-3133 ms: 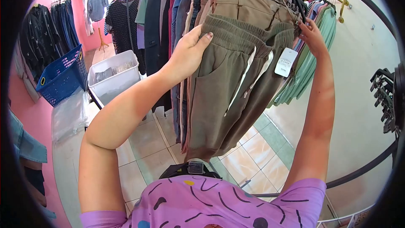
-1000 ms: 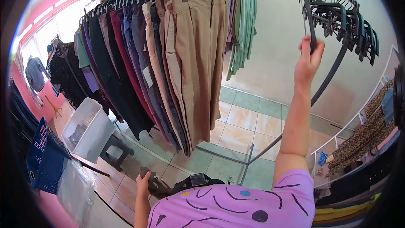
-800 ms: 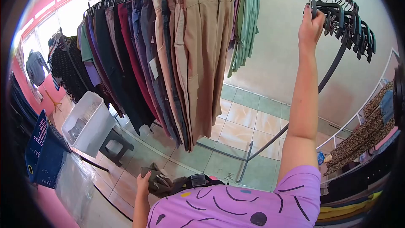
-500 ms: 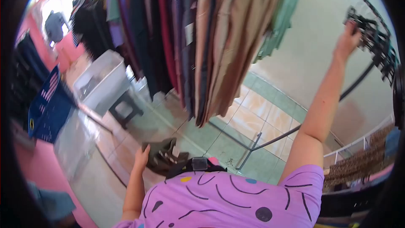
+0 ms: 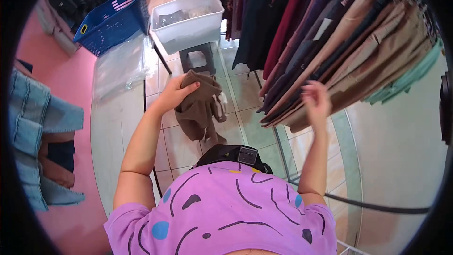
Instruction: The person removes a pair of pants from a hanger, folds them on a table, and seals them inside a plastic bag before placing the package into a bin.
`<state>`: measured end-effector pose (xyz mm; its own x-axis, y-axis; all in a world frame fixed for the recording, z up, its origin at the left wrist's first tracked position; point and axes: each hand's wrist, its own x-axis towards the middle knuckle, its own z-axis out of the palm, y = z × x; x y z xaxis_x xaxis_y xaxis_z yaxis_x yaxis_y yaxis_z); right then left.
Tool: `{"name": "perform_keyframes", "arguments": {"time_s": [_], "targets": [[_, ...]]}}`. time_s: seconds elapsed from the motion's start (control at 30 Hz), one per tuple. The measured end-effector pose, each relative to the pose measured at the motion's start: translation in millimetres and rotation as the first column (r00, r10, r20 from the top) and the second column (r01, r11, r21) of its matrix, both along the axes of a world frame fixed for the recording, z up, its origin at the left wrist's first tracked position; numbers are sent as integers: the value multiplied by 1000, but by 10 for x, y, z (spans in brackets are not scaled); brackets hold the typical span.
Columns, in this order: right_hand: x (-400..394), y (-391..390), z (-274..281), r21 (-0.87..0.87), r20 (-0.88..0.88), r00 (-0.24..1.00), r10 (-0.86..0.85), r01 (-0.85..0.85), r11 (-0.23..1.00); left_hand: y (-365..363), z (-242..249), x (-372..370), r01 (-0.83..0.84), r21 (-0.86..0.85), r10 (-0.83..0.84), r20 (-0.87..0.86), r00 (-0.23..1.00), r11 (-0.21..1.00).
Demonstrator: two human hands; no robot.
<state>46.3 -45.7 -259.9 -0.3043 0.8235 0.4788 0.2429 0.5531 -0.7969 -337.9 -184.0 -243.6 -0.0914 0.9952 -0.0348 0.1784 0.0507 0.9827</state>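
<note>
Tiled floor (image 5: 188,146) runs under a crowded rack of hanging trousers (image 5: 339,61), with a white bin (image 5: 188,19) on a small stool (image 5: 197,60) and a blue basket (image 5: 113,16) beyond. The left hand (image 5: 175,93) has its grip clamped on the bunched olive-brown pants (image 5: 200,111), which hang off any hanger at waist height over the floor, well clear of the rack. Judging by this, the garment is off the rail and in hand but not yet set down or folded, while the right hand (image 5: 317,100) is raised near the hanging trousers with fingers loosely apart, holding nothing.
</note>
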Motion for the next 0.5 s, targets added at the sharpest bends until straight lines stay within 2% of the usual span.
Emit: {"name": "perform_keyframes", "arguments": {"time_s": [0.03, 0.07, 0.1, 0.13, 0.23, 0.3, 0.33, 0.4, 0.43, 0.47, 0.5], "targets": [[-256, 40, -62, -147, 95, 982, 164, -149, 978, -1, 136, 29, 56, -2, -56, -15, 998, 998], [-457, 133, -239, -203, 121, 941, 315, -287, 936, -20, 262, 66, 29, -2, -29, -21, 999, 1000], [-611, 221, -385, -332, 109, 894, 434, -379, 864, -29, 386, 110, 58, 23, -57, -42, 998, 998], [-754, 337, -510, -369, 161, 856, 492, -410, 834, -38, 518, 165, 86, 46, -83, -64, 994, 995], [-1128, 610, -717, -336, 106, 802, 588, -527, 780, -125, 748, 280, 11, 88, -2, -102, 995, 996], [-1358, 754, -827, -319, -63, 776, 628, -612, 724, -194, 764, 303, -45, 90, 58, -143, 988, 995], [-1448, 826, -909, -320, -66, 749, 660, -642, 697, -243, 758, 324, -90, 100, 101, -109, 989, 991], [-1642, 979, -1107, -586, -299, 482, 824, -774, 240, -350, 729, 366, -185, 106, 193, -79, 978, 977], [-1755, 959, -1067, -674, -228, 454, 861, -712, 196, -390, 690, 387, -353, 100, 358, -37, 933, 930], [-1805, 954, -999, -728, -138, 580, 803, -609, 315, -445, 648, 389, -512, 92, 514, 4, 858, 854], [-1922, 982, -962, -727, -250, 653, 715, -614, 307, -520, 599, 359, -672, 75, 672, 29, 740, 736]]}}
